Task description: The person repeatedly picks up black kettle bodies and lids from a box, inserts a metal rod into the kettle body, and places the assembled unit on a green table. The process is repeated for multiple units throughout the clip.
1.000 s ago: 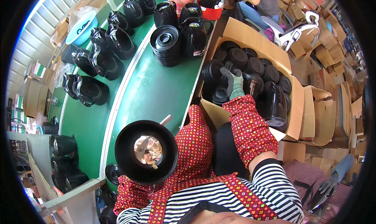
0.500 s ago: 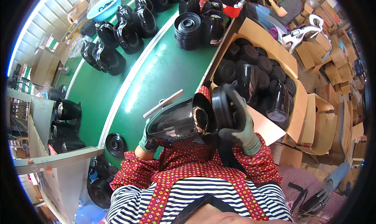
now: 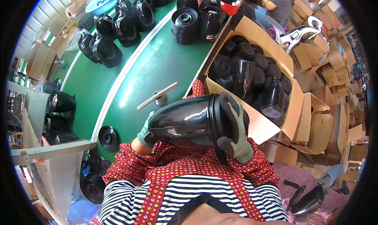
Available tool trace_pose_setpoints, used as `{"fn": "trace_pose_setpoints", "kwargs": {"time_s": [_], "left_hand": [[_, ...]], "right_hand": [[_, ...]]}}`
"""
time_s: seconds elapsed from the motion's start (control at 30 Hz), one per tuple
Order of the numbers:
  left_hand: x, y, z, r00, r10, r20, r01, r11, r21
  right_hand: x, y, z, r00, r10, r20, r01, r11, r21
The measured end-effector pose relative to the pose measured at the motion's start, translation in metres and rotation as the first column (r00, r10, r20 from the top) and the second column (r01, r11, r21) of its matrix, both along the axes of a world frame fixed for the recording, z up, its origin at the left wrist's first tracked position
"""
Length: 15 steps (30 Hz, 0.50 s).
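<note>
A glossy black thermos jug (image 3: 179,120) lies sideways in front of my chest, its narrower end to the left. My left hand (image 3: 145,131), in a grey-green glove, is closed round that end; most of its fingers are hidden behind the jug. At the right end sits a round black base piece (image 3: 215,118) against the jug's wide rim. My right hand (image 3: 237,136), gloved with dark fingertips, grips this piece with the fingers over the top and the thumb below. Whether it is fully seated cannot be seen.
A metal bar (image 3: 157,96) on a short post stands on the green table (image 3: 136,77) beyond the jug. A cardboard box (image 3: 292,106) of black parts is at right. Stacked black discs (image 3: 184,22) and several jugs (image 3: 126,28) stand farther back. One disc (image 3: 108,137) lies left.
The base piece has come against the jug's open end, covering the shiny inside that showed before. My right hand has moved slightly left with it. The whole view has shifted a little.
</note>
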State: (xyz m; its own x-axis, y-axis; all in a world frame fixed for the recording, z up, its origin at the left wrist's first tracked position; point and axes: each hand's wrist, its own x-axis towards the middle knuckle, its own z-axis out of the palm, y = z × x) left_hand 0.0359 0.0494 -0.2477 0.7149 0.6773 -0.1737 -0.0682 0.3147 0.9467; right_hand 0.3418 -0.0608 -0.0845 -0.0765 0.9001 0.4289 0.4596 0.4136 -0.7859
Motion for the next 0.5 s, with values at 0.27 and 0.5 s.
{"fn": "trace_pose_setpoints", "kwargs": {"time_s": [0.27, 0.5], "left_hand": [[0.014, 0.020, 0.087, 0.958, 0.265, -0.106, -0.037, 0.484, 0.874], [0.013, 0.020, 0.173, 0.951, 0.310, 0.009, -0.102, 0.286, 0.953]], "right_hand": [[-0.001, -0.002, 0.002, 0.944, -0.007, -0.330, -0.042, 0.989, -0.143], [0.034, 0.007, -0.010, 0.656, -0.109, -0.746, -0.447, 0.741, -0.501]]}}
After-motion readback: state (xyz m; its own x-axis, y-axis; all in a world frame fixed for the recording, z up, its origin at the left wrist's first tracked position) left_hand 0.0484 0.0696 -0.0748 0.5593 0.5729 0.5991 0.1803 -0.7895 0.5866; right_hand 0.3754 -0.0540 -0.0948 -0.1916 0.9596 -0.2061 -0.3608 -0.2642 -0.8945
